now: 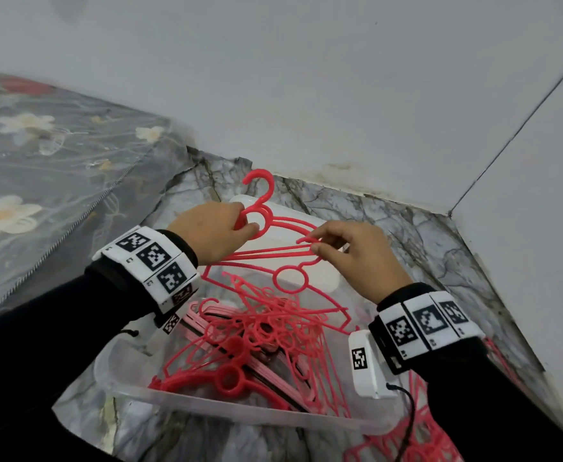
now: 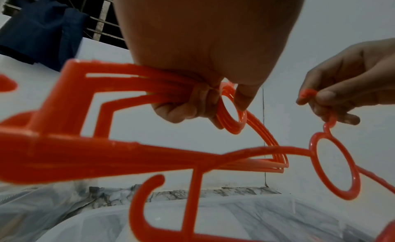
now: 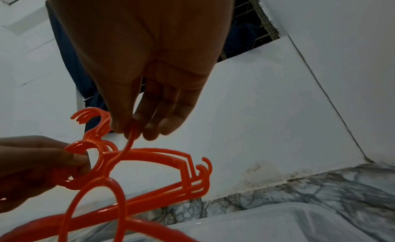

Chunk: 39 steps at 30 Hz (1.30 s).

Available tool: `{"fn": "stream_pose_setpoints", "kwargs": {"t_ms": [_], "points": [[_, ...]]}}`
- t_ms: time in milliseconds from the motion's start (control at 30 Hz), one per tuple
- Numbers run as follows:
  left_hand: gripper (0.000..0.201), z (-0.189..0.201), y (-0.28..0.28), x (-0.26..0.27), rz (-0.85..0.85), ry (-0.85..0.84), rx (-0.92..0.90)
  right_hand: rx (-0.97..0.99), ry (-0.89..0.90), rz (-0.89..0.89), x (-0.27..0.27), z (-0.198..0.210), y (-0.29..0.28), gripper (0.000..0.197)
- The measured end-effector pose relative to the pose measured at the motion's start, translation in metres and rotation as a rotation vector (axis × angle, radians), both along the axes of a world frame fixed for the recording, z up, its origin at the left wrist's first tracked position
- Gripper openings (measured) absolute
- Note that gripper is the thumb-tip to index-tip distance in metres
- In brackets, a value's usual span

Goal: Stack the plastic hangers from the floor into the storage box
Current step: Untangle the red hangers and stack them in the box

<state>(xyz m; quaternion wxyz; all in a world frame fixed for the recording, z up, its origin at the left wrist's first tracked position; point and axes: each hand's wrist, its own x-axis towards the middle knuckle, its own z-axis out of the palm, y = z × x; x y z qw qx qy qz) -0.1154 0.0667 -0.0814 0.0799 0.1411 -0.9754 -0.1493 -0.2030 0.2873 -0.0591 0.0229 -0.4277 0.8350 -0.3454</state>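
My left hand [image 1: 216,228] grips a bundle of red plastic hangers [image 1: 263,215] at their rings, above the clear storage box [image 1: 240,410]; the same bundle [image 2: 233,117] shows in the left wrist view. My right hand [image 1: 350,251] pinches the hook of a single red hanger [image 1: 290,278], whose ring [image 2: 335,168] hangs just below the fingers [image 3: 136,125]. That hanger's arms cross under the bundle. Inside the box lies a tangle of red and pink hangers [image 1: 260,338].
The box stands on a marble-patterned floor [image 1: 407,225] in a corner of white walls [image 1: 340,95]. A floral mattress [image 1: 40,155] lies to the left. More red hangers [image 1: 420,441] lie on the floor at the lower right, beside the box.
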Motion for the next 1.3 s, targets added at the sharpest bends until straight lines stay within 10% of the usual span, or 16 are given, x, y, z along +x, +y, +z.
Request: {"fn": "stream_pose_setpoints", "kwargs": {"t_ms": [500, 800, 1100, 1300], "points": [[0.053, -0.008, 0.03, 0.002, -0.255, -0.04, -0.104, -0.283, 0.032, -0.046, 0.007, 0.013, -0.012, 0.012], [0.027, -0.005, 0.023, 0.005, -0.118, 0.049, -0.252, -0.282, 0.081, -0.182, -0.011, 0.008, -0.003, 0.005], [0.034, 0.011, 0.002, 0.013, 0.055, 0.195, -0.238, 0.391, -0.22, -0.226, -0.038, -0.052, 0.026, 0.028], [0.029, 0.013, -0.014, 0.014, 0.136, 0.235, 0.017, 0.081, -0.366, -0.246, -0.025, -0.064, 0.004, 0.02]]}}
